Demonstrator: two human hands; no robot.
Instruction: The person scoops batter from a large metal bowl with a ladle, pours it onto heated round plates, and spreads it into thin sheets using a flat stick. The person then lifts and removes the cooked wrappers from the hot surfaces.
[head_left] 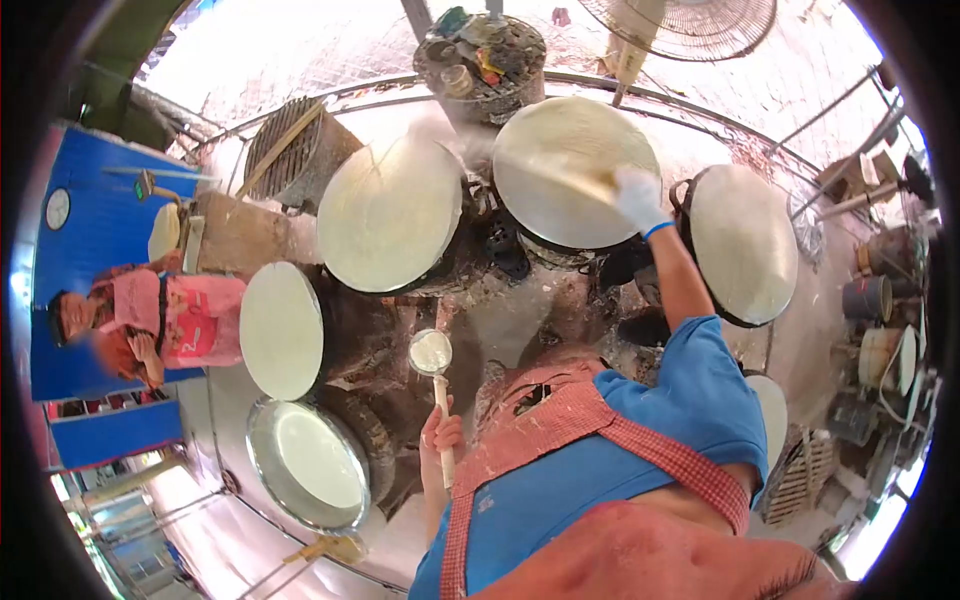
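My right hand [638, 198], in a white glove, reaches out over a round steamer top [560, 210] coated with thin white batter. It grips a thin flat stick [560, 172] that lies across that surface, blurred by motion. Close to my body, my left hand [440, 435] is closed on the pale handle of a ladle [431, 352]. The ladle's bowl is full of white batter and hangs over the dark gap between the steamers. I wear a blue shirt and a red-checked apron.
Three more round batter-coated steamer tops stand around me, at centre left [390, 215], left [282, 330] and right [745, 245]. A metal basin of white batter [308, 465] sits at lower left. A person in pink [170, 320] is at the far left; a fan [690, 20] is at the top.
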